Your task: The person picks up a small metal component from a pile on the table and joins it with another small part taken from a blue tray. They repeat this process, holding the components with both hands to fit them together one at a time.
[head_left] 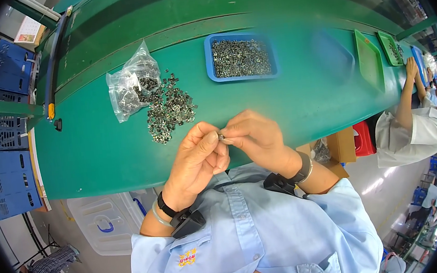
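Observation:
A small dark metal part [220, 137] is pinched between both my hands, above the near edge of the green table [110, 162]. My left hand [199, 151] grips it between thumb and forefinger, the other fingers curled. From the other side, the fingertips of my right hand [254, 135] close on the same part. Its exact shape is mostly hidden by the fingers. Beyond my left hand lies a loose pile of small shiny metal parts [170, 112]. These spill from a clear plastic bag [122, 95]. A blue tray [210, 63] full of similar parts stands farther back.
At the right stand an empty blue tray [338, 54] and green trays [369, 61]. A co-worker [412, 123] sits at the table's right. Blue slotted boxes [9, 177] are stacked on the left. Below the table are a clear lidded bin [106, 226] and a cardboard box [341, 145].

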Demonstrator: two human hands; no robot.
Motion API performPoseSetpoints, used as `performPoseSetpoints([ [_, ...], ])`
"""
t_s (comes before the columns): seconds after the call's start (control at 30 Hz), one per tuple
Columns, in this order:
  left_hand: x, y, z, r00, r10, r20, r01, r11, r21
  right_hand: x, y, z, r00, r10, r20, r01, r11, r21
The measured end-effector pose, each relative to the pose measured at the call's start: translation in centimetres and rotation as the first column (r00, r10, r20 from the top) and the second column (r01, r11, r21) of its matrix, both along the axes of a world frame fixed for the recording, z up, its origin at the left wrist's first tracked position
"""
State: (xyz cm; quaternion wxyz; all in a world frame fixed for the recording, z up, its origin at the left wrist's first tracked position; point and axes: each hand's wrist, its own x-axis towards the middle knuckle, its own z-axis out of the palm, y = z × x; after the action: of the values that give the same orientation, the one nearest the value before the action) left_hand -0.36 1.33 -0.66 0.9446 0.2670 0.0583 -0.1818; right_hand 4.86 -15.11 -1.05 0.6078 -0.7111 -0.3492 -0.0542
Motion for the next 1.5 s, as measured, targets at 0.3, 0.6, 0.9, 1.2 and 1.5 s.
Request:
performPoseSetpoints([
  [0.3, -0.1, 0.2, 0.3, 1.0, -0.004, 0.011, 0.003, 0.997, 0.078, 0.2, 0.0, 0.2, 0.995, 0.012, 0.095, -0.01, 1.0, -0.023],
  [0.6, 0.1, 0.3, 0.9, 1.0, -0.018, 0.019, 0.014, 0.979, 0.203, 0.4, -0.3, -0.1, 0.991, 0.024, 0.128, -0.016, 0.998, -0.064],
  [0.9, 0.1, -0.1, 0.6, 1.0, -0.007, -0.019, 0.01, 0.986, 0.165, -0.1, -0.3, -0.5, 0.996, -0.019, -0.085, 0.015, 0.999, -0.047],
  [1.2, 0.1, -0.3, 0.4, 1.0, -0.025, 0.002, 0.024, 0.978, 0.207, 0.0, -0.5, -0.5, 0.998, -0.032, -0.061, 0.028, 0.998, -0.065],
  [1.5, 0.7, -0.7, 0.4, 1.0, -0.023, 0.0, 0.023, 0.967, 0.252, 1.4, -1.4, 0.1, 0.99, -0.03, 0.14, 0.056, 0.982, -0.18],
])
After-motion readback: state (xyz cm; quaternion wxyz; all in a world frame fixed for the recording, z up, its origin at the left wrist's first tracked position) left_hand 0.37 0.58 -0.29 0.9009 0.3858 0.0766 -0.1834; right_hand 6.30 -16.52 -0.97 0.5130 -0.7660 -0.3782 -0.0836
